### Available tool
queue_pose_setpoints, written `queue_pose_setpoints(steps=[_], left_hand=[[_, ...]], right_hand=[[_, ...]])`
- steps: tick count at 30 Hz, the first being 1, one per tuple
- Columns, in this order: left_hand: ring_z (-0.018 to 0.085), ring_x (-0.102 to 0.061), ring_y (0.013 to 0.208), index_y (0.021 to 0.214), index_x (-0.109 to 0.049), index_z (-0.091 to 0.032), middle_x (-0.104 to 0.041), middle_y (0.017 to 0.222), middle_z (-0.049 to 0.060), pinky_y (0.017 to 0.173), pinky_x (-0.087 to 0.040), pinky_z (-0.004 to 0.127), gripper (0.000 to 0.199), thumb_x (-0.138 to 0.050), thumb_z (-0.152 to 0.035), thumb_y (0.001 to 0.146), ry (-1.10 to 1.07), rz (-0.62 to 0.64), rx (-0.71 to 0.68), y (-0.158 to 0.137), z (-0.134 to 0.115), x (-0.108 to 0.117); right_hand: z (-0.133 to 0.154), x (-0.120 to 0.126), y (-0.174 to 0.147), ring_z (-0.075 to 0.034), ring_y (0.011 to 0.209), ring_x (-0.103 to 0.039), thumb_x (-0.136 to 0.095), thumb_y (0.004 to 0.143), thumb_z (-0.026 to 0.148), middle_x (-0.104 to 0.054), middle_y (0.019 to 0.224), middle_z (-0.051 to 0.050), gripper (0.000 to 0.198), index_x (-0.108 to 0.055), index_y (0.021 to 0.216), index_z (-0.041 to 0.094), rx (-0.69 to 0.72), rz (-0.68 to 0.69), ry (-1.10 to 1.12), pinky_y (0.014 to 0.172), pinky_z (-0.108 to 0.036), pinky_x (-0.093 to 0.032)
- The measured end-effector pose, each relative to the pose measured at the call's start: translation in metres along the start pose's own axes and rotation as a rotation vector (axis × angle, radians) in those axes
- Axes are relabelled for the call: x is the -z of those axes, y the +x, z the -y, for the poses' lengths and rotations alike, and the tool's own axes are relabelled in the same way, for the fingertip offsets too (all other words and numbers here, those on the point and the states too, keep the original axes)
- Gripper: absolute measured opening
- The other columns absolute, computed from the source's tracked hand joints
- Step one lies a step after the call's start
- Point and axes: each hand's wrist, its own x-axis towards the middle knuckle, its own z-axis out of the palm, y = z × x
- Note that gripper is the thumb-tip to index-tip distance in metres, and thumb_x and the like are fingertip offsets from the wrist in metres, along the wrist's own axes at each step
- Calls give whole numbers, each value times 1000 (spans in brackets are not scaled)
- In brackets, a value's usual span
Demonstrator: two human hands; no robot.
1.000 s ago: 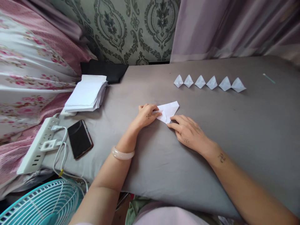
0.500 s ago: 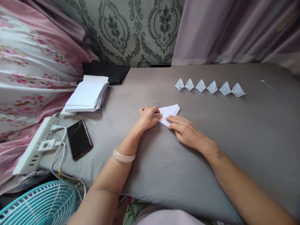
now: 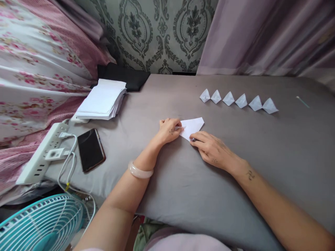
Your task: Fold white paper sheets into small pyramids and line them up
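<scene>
A white sheet of folded paper lies on the grey bed cover in front of me, its pointed end toward the right. My left hand is closed on its left end, with the thumb and fingers pinching a fold. At the paper's near edge, my right hand has its fingertips and thumb together on the border. The palm sides of both hands are hidden. Beyond, several small folded white paper shapes stand in a row at the back right.
A stack of white paper sits at the left beside a black folded item. Nearer are a phone, a white power strip with cables and a blue fan. A thin stick lies far right.
My right hand's fingers have drawn back from the paper's face to its near edge, uncovering more of it. The left hand keeps its pinch. The whole view has shifted slightly.
</scene>
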Motion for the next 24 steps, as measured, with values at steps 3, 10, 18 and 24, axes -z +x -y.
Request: queue_pose_setpoints(steps=[3,10,18,24], left_hand=[[23,-54,95,85,-59,-20,-65,87,4,88,-30,41,15,-50,-32,84,6,-15,5,0,0,-1],[24,-54,93,84,-59,-20,-66,86,4,89,-31,42,14,-51,-32,84,19,-27,34,1,-2,-3],[26,-51,97,79,-60,-19,-64,91,6,90,-30,43,23,-57,-42,82,62,-100,96,-2,2,-2],[26,-49,99,79,-59,-20,-60,95,7,91,-30,42,29,-57,-48,83,51,-93,135,-3,8,-2]], right_hand=[[1,0,0,-24,110,-59,-41,85,2,-67,112,-10,36,-69,103,17,18,-4,5,92,-41,-51],[-5,2,8,-22,101,-65,-46,84,7,-67,118,-7,32,-73,94,19,-7,16,39,87,-36,-53],[-19,4,9,-22,113,-59,-48,76,4,-69,118,-2,37,-74,92,25,-53,27,149,93,-41,-50],[-24,-1,7,-24,119,-55,-49,72,4,-62,129,-4,36,-72,92,24,-91,20,172,96,-47,-46]])
